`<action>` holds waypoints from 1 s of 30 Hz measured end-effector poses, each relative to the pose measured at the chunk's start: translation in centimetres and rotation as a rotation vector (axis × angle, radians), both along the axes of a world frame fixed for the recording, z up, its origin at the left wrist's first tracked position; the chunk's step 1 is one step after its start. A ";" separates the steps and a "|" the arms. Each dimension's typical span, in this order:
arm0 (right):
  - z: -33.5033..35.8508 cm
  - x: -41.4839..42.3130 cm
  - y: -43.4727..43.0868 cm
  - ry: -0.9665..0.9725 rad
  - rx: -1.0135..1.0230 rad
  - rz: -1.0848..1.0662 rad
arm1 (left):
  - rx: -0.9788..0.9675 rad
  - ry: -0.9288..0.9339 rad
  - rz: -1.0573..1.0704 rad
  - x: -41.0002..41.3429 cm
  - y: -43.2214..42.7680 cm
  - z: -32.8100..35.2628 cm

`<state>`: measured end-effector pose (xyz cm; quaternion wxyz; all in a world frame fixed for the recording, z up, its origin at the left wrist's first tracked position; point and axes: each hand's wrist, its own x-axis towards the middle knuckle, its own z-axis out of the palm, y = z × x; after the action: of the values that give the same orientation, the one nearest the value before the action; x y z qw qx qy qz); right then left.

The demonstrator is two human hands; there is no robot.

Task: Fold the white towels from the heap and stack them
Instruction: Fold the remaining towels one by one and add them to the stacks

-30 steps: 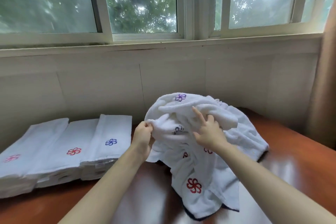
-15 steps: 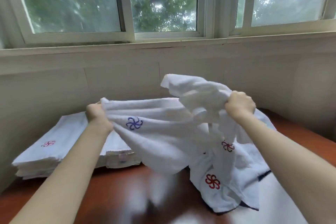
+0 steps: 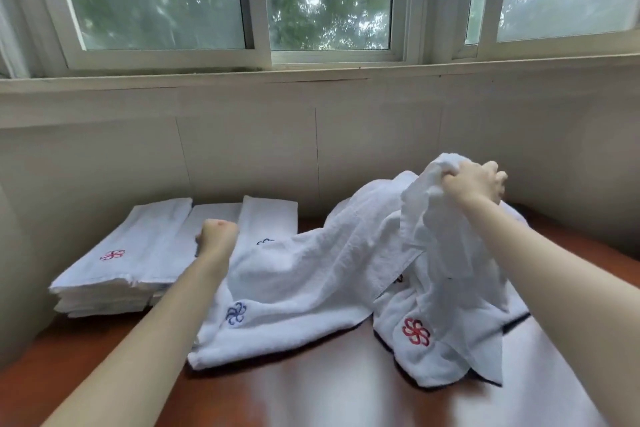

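On the wooden table (image 3: 311, 395) the right hand (image 3: 475, 184) grips a bunched towel (image 3: 311, 281) end above the heap (image 3: 436, 347), probably to stretch it flat; the left hand (image 3: 216, 236) is curled, its hold unclear; the folded stack (image 3: 138, 253) lies beside.

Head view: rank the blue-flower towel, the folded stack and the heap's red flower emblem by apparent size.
1. blue-flower towel
2. folded stack, a close second and farther back, so unsure
3. red flower emblem, clearly smallest

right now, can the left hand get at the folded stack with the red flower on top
Probably yes: the left hand is close beside the folded stack, with nothing between them. But it seems to grip the edge of a towel, so it would need to let go first.
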<state>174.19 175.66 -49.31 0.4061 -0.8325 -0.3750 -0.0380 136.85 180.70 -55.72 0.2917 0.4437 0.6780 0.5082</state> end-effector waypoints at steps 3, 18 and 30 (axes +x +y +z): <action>-0.6 -0.2 -0.1 0.081 -0.024 0.087 | -0.051 0.248 -0.281 5.5 -0.9 -1.6; 2.9 4.8 3.9 -0.203 0.582 0.136 | -0.043 0.581 -0.637 20.7 5.4 -5.3; -8.6 6.6 9.2 -0.332 -0.247 0.498 | -0.040 0.456 -0.881 19.4 5.6 -4.5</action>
<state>180.83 184.87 -57.95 0.2320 -0.7406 -0.6301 -0.0272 156.26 186.34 -60.19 0.3316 0.7822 0.4823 0.2134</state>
